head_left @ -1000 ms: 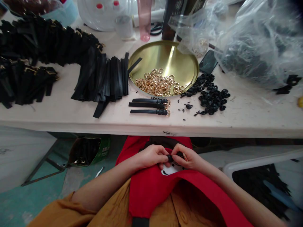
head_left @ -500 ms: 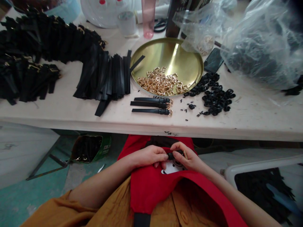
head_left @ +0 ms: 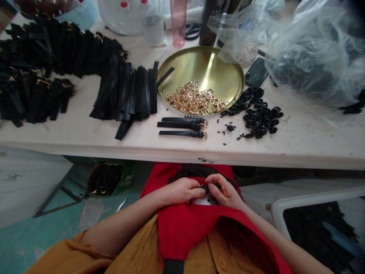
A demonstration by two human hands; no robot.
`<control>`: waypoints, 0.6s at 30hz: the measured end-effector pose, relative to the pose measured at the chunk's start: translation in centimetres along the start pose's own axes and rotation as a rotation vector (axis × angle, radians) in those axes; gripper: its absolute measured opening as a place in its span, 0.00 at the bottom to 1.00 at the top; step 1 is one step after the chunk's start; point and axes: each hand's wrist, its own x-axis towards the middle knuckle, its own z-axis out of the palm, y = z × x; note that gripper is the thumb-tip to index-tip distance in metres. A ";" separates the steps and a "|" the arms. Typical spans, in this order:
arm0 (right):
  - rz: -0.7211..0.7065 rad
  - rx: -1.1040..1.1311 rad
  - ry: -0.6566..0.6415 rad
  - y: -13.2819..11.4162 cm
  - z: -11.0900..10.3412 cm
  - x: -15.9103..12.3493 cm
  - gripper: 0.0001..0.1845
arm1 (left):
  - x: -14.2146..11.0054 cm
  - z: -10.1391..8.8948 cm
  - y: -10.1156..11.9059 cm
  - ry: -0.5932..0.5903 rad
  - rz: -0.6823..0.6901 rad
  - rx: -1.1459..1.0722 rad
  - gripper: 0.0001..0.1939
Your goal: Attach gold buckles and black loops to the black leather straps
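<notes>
Over my lap, both hands are closed on a small black strap [head_left: 210, 196], mostly covered by my fingers. My left hand [head_left: 186, 191] pinches it from the left, and my right hand [head_left: 226, 193] grips it from the right. A gold buckle [head_left: 223, 190] shows against the right fingers. On the table edge beyond lie three finished-looking black buckled straps [head_left: 182, 125], side by side. Behind them a round gold tray [head_left: 228, 76] carries a heap of gold buckles [head_left: 194, 99]. Small black loops [head_left: 261, 120] are piled to its right.
Plain black straps [head_left: 139, 91] are stacked left of the tray, with bundles of buckled straps [head_left: 57, 49] farther left. A phone [head_left: 257, 72], clear plastic bags [head_left: 316, 57] and a pink bottle [head_left: 178, 26] stand behind. A white bin [head_left: 278, 213] sits low at right.
My left fingers have shifted slightly right and closed in toward the right hand, over the strap. The white print on the red apron is now more covered. Things on the table stay put.
</notes>
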 end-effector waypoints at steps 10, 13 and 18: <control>-0.029 -0.036 -0.178 0.2 -0.5 0.5 0.07 | 0.0 0.7 -0.6 0.008 0.036 -0.074 0.14; -0.036 0.044 -0.219 0.3 -0.6 0.5 0.07 | -0.3 0.4 -0.3 -0.010 0.038 -0.061 0.16; -0.049 0.016 -0.267 0.5 -0.6 0.6 0.07 | 0.3 0.6 -0.6 -0.019 0.002 -0.049 0.15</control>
